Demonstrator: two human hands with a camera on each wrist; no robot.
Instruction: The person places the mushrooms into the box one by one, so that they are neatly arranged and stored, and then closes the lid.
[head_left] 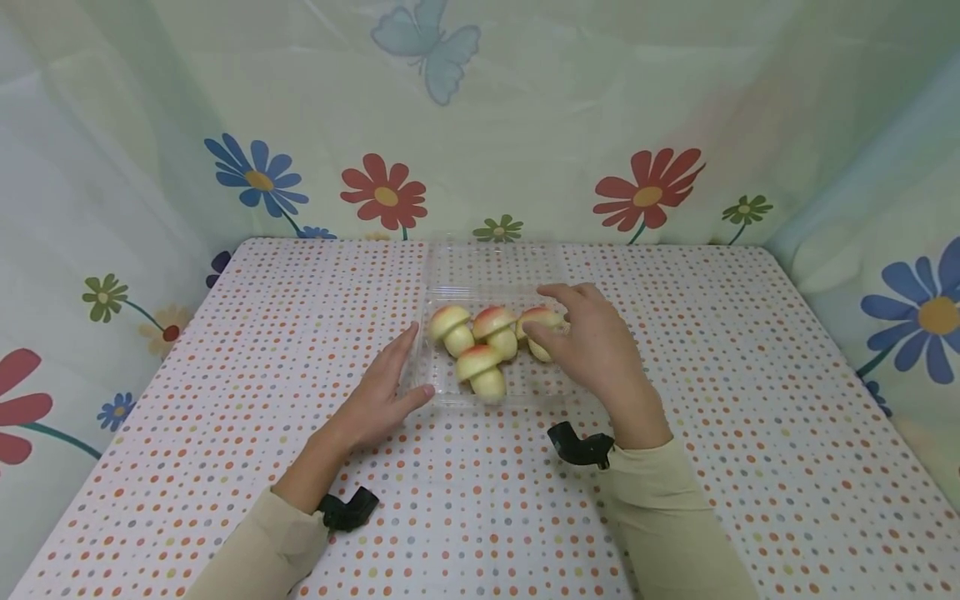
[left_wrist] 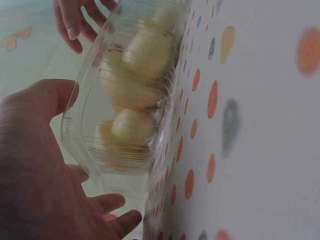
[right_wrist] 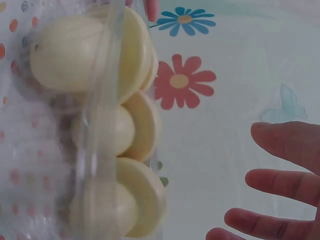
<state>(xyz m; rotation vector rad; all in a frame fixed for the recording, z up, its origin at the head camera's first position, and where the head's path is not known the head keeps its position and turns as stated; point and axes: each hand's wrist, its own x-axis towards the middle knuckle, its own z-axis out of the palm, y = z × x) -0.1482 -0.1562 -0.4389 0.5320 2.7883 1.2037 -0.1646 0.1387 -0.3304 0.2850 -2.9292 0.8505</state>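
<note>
A clear plastic clamshell tray (head_left: 542, 388) lies at the middle of the dotted table with its lid (head_left: 495, 263) folded back. In it are several toy mushrooms (head_left: 482, 370) with yellow stems and red-tinged caps. My left hand (head_left: 399, 368) rests against the tray's left side, fingers straight and thumb at the front corner; the left wrist view shows the palm (left_wrist: 45, 165) beside the tray wall (left_wrist: 82, 105). My right hand (head_left: 561, 323) hovers over the rightmost mushroom (head_left: 538, 320). Its fingers (right_wrist: 280, 185) are spread and stand apart from the mushrooms (right_wrist: 115, 130).
The table (head_left: 225, 433) has a white cloth with coloured dots. Flower-print fabric walls (head_left: 645, 192) close it in at the back and on both sides. Black wrist-camera mounts (head_left: 581, 446) sit on both forearms.
</note>
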